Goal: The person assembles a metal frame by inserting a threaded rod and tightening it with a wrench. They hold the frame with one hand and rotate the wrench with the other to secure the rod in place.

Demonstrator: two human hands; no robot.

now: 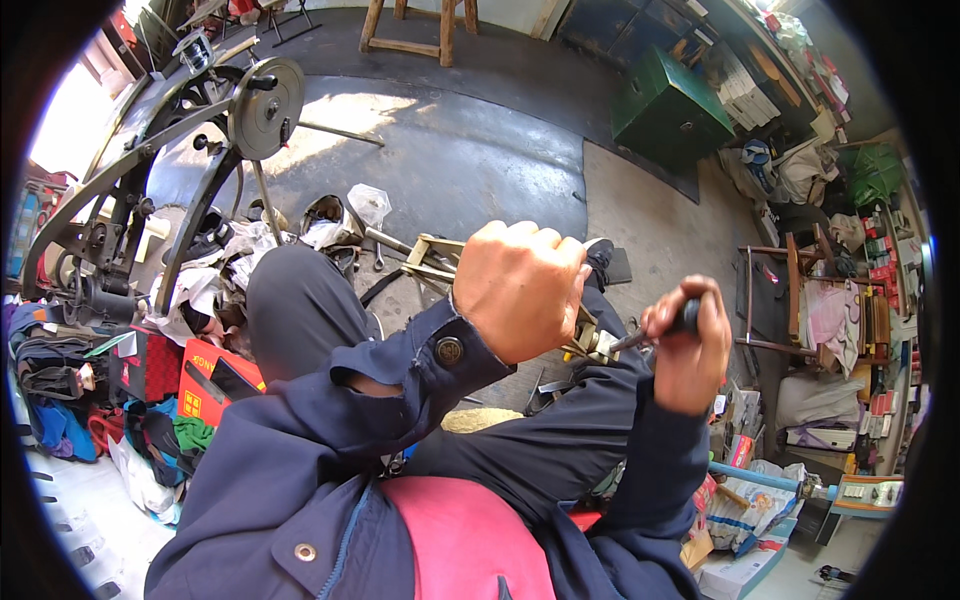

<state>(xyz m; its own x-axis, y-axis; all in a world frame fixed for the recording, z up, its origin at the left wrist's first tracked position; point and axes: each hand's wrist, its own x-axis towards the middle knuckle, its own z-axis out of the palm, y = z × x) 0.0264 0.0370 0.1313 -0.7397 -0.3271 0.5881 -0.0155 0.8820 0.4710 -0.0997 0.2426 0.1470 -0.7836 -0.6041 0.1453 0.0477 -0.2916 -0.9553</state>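
Observation:
My left hand (520,290) is closed in a fist over a brass-coloured metal frame (433,262), above my knees. The frame shows on both sides of the fist; its middle is hidden under my fingers. In my closed right hand (695,345) is a black-handled tool (687,317) with a thin metal shaft. Its shaft points left, toward the frame's near end (592,340) beside my left hand. Whether the tip touches the metal, I cannot tell. Motion slightly blurs my right hand.
A hand-cranked machine (265,108) with a large wheel stands at the left, above piled cloth and bags. Tools and scraps lie by my feet. A green box (672,108), a wooden stool (447,40) and crowded shelves (880,260) stand farther off.

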